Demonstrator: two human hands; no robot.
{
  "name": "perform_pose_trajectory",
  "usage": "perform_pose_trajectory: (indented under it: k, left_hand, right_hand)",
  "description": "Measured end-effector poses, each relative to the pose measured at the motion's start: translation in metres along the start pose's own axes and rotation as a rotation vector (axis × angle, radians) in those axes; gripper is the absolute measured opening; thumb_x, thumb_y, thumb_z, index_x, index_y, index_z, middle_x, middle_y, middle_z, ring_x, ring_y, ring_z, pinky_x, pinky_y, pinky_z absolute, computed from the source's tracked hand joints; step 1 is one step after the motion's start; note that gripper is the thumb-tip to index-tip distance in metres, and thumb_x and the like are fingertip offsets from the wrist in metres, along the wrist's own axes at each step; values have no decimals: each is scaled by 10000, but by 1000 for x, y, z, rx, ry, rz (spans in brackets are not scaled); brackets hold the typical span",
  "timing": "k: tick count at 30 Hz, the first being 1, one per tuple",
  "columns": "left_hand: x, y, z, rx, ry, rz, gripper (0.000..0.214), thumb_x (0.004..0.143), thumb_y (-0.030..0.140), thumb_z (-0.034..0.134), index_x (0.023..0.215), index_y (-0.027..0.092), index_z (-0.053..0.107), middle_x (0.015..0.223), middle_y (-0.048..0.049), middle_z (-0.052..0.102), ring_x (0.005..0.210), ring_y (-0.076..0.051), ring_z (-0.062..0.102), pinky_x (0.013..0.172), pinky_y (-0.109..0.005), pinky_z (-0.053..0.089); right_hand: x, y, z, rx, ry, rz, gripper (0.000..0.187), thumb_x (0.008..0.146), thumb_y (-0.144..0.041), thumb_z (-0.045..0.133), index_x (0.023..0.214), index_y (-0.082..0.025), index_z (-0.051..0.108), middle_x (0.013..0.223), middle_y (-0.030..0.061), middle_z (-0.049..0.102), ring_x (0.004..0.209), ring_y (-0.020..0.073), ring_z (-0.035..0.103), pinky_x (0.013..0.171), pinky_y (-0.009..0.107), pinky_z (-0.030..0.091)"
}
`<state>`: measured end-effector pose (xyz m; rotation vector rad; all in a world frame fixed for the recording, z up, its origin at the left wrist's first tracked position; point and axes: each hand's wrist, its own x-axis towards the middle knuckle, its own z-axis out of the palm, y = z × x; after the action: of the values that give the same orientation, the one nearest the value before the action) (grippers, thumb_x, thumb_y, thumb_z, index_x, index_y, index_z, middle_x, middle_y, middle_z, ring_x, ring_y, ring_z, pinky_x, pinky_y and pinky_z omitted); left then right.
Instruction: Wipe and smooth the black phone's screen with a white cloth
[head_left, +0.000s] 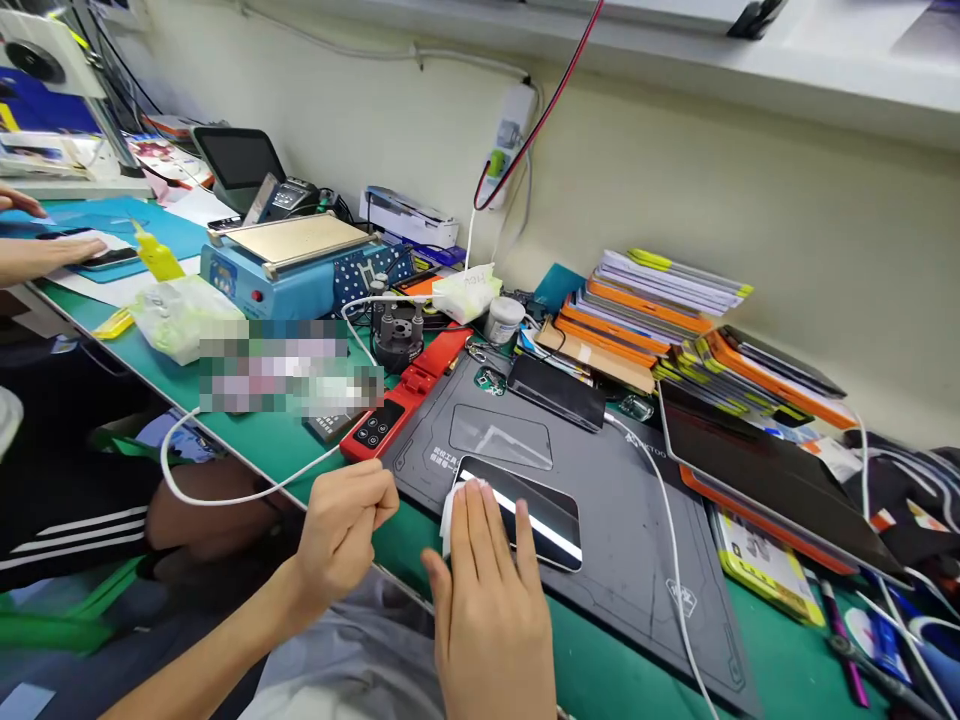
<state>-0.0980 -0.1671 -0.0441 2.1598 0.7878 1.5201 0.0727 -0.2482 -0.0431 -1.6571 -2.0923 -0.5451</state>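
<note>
A smartphone (529, 510) with a dark, glossy screen lies face up on a grey work mat (622, 540). Light reflects in a bright stripe along its screen. My right hand (491, 590) lies flat over the phone's left end, fingers stretched out and thumb apart. Beneath those fingers is a white wipe (448, 520), pressed on the screen and mostly hidden. My left hand (341, 525) is closed in a fist just left of the phone, touching neither phone nor mat; nothing shows sticking out of it. Behind it lies a red device (375, 428) with buttons.
On the mat sits a black box (556, 392) with a white cable (667, 490). Phone-screen stacks (637, 310) stand behind, near a dark laptop-like panel (757, 460). A blue heating plate machine (277, 285) is at left. A co-worker's hand (79, 250) rests on another phone.
</note>
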Motion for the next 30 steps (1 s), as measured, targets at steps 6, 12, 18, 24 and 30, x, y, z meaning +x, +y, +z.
perform_pose_trajectory:
  k: [6,12,18,24,30]
  left_hand:
    - [-2,-3,0,-20,-28,-39,333,987,7,348,718,203,329,615,36,323,538,-113,314,522,-276,233]
    - [1,-1,1,-11,-11,-3,310,977,2,320,750,213,318,598,34,313,534,-131,299,536,-298,212]
    - [5,-1,4,42,-41,46,302,967,-21,288,784,219,305,601,31,344,517,-122,335,521,-283,231]
    - [-5,-3,6,101,-95,39,303,959,-25,329,780,219,313,615,29,329,547,-142,289,552,-317,205]
    - [-6,0,9,145,-90,-5,323,954,-43,368,769,214,304,634,33,331,549,-122,319,535,-294,229]
  right_hand:
    - [11,-7,1,-44,-86,57,507,1125,-347,445,1453,8,599,1534,179,596,1414,284,599,1334,463,236]
    - [1,7,-6,-14,-87,-15,489,1110,-306,446,1497,-37,575,1556,138,578,1448,269,569,1356,471,171]
    - [7,21,11,-88,-7,23,512,1104,-295,454,1495,18,558,1507,174,614,1386,291,627,1347,444,204]
    - [-10,15,-3,-97,-57,7,559,1085,-290,501,1557,10,487,1559,178,553,1412,302,604,1360,484,168]
    - [-4,14,-2,-95,-18,87,477,1099,-289,476,1465,-9,597,1547,150,580,1430,281,587,1343,439,232]
